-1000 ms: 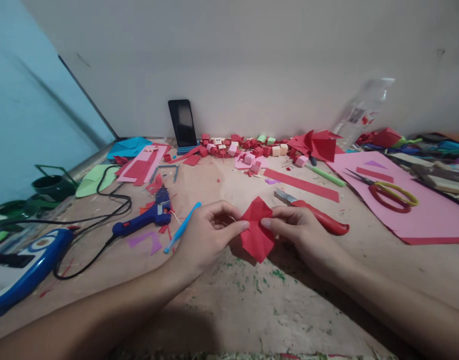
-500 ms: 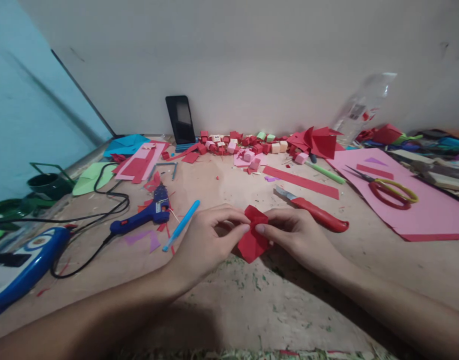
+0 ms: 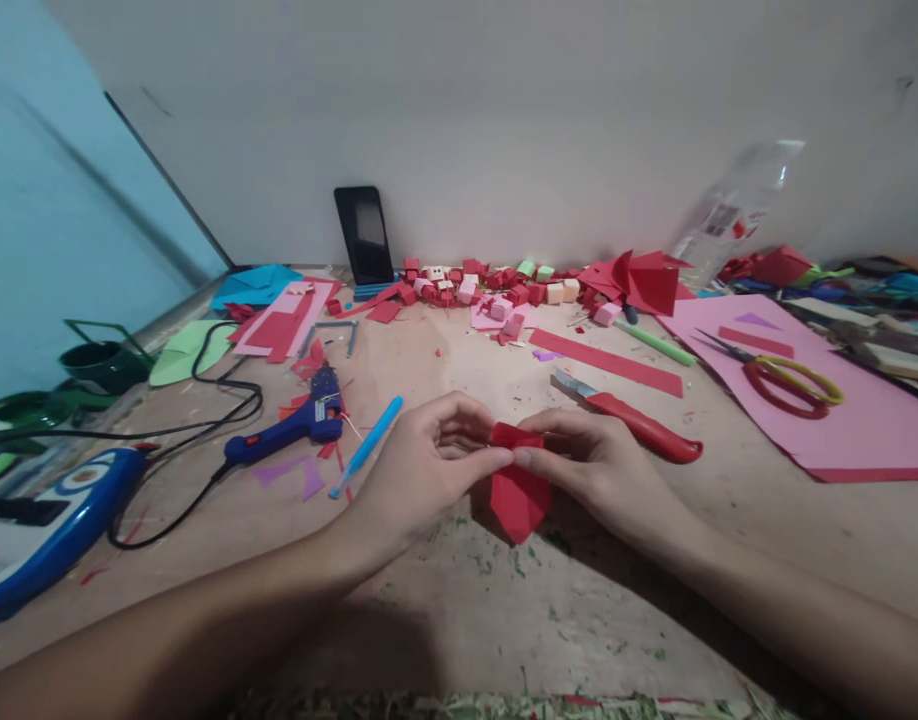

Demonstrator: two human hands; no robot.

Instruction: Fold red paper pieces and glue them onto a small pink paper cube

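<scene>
Between my two hands is a small folded piece of red paper (image 3: 520, 500), its pointed lower end hanging towards me and its top edge curled over. My left hand (image 3: 436, 460) pinches it from the left, thumb in front and fingers bent behind. From the right, my right hand (image 3: 598, 465) grips the same paper, its thumb tip meeting the left thumb. Fingers hide the paper's middle. A red-handled knife (image 3: 646, 428) lies just beyond my right hand. Left of my left hand rest a blue pen-like tool (image 3: 367, 445) and a blue glue gun (image 3: 298, 425).
Scissors (image 3: 789, 385) lie on pink paper (image 3: 864, 420) at right. Small paper cubes (image 3: 496, 290) line the wall, beside a leaning phone (image 3: 364, 235) and a plastic bottle (image 3: 736, 215). A black cord (image 3: 204, 430) loops across the left side. A red strip (image 3: 605, 362) lies behind the knife.
The red paper's upper part has been bent over into a curl, and its pointed lower end now hangs further towards me. My thumbs have come together on it.
</scene>
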